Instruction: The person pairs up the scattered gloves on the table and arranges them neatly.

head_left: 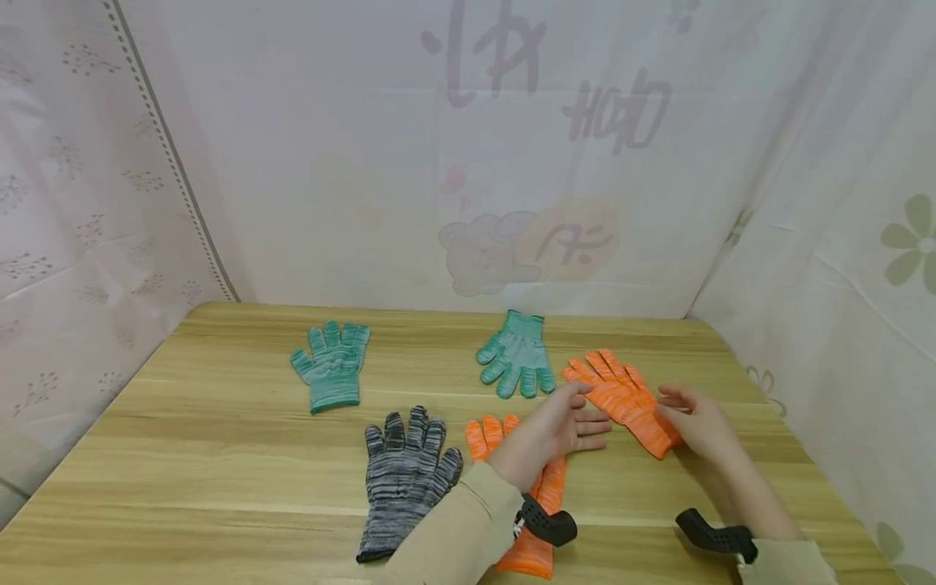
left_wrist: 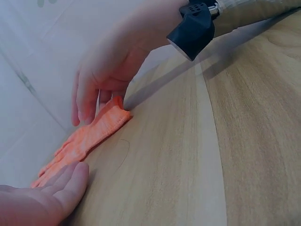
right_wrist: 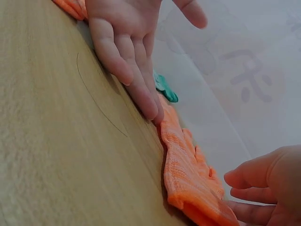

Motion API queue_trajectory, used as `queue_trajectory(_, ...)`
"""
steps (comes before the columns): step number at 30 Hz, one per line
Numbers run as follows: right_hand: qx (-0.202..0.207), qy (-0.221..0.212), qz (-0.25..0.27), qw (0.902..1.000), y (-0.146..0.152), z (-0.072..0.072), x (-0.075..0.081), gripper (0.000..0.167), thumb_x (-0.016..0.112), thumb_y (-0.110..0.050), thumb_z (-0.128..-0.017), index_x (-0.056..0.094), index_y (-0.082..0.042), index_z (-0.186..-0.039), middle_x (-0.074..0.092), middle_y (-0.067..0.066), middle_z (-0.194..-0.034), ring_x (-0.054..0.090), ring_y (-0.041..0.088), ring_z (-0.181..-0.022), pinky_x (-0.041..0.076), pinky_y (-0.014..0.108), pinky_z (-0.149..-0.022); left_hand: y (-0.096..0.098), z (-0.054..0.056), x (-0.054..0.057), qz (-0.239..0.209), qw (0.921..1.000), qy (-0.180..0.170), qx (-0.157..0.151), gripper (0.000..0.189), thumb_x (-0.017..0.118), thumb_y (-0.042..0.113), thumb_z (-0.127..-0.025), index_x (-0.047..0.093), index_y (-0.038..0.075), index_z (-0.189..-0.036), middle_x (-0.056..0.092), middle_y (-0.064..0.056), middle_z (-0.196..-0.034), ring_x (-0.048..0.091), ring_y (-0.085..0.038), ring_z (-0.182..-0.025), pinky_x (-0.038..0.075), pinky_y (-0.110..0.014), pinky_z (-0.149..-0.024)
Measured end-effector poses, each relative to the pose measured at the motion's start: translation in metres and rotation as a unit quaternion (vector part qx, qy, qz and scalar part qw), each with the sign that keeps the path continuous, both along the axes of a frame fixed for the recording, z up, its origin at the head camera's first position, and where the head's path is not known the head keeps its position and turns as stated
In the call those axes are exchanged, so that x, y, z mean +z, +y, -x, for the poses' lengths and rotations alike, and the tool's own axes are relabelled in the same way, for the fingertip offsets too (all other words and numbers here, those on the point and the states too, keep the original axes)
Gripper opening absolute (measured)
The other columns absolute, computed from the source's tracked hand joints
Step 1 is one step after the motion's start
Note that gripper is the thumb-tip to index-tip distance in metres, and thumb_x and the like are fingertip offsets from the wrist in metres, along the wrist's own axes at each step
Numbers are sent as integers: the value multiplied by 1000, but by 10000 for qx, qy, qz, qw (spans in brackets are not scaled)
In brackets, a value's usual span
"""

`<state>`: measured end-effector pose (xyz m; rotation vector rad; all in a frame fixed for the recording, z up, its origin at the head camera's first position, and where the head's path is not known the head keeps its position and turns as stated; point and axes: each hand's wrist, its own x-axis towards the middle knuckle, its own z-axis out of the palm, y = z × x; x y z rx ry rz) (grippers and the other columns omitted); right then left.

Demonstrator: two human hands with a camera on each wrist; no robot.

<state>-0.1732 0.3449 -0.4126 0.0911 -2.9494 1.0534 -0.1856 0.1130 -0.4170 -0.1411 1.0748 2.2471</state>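
An orange knit glove [head_left: 621,402] lies slantwise at the right of the table, its cuff toward the person. My left hand [head_left: 563,422] is beside it with straight fingers and the palm turned toward the glove; the fingertips are right at its edge in the right wrist view. On the cuff side, my right hand [head_left: 698,422] has its fingers loosely bent, and its thumb stands apart from them. Those fingers reach the cuff [left_wrist: 117,113] in the left wrist view. Beneath my left forearm, a second orange glove [head_left: 548,487] is partly hidden.
Left of the covered orange glove lies a grey-and-black glove [head_left: 402,479]. Two green gloves are farther back, one at the left [head_left: 336,374] and one near the middle [head_left: 521,357] with its fingers toward the person. Printed curtains [head_left: 351,162] enclose the wooden table [head_left: 219,479].
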Motion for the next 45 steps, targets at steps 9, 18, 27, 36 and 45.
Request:
queue_trajectory(9, 16, -246, 185, 9995, 0, 2, -1, 48, 55, -17, -98, 44, 15, -133, 56, 32, -117, 54, 43, -106, 50, 32, -77, 2, 1, -4, -11, 10000, -1, 12, 77, 54, 22, -95, 10, -13, -147, 54, -30, -122, 51, -44, -117, 40, -57, -96)
queue_trajectory(18, -96, -993, 1164, 9882, -4, 1, 4, 58, 57, -20, -97, 35, 15, -139, 56, 31, -118, 63, 19, -89, 54, 29, -68, 4, 2, -8, -41, 9999, 42, 94, 61, 53, 18, -95, 26, -13, -141, 56, -26, -116, 53, -43, -114, 40, -53, -98)
queue_trajectory(27, 221, -1770, 2189, 9593, -4, 1, 5, 69, 57, -23, -98, 22, 14, -145, 38, 36, -138, 60, 17, -104, 53, 33, -81, 11, 0, -10, 697, 9966, 285, 348, 29, 51, 11, -99, 54, -7, -121, 60, -21, -100, 61, -43, -102, 49, -49, -89)
queue_trajectory(36, 539, -2088, 2513, 9436, 1, 4, 1, 71, 57, -19, -98, 17, 16, -145, 37, 33, -140, 58, 10, -104, 51, 32, -85, 12, 1, -9, 1186, 9911, 459, 385, 43, 57, 2, -92, 45, -4, -133, 62, -17, -92, 66, -39, -90, 54, -45, -78)
queue_trajectory(45, 978, -2426, 3261, 9084, 3, 6, 2, 77, 54, -13, -98, 0, 18, -144, 51, 16, -130, 60, 10, -103, 51, 34, -87, 9, -2, -4, 1358, 9872, 738, 386, 51, 60, -1, -89, 43, 0, -137, 64, -16, -90, 67, -40, -82, 56, -45, -72)
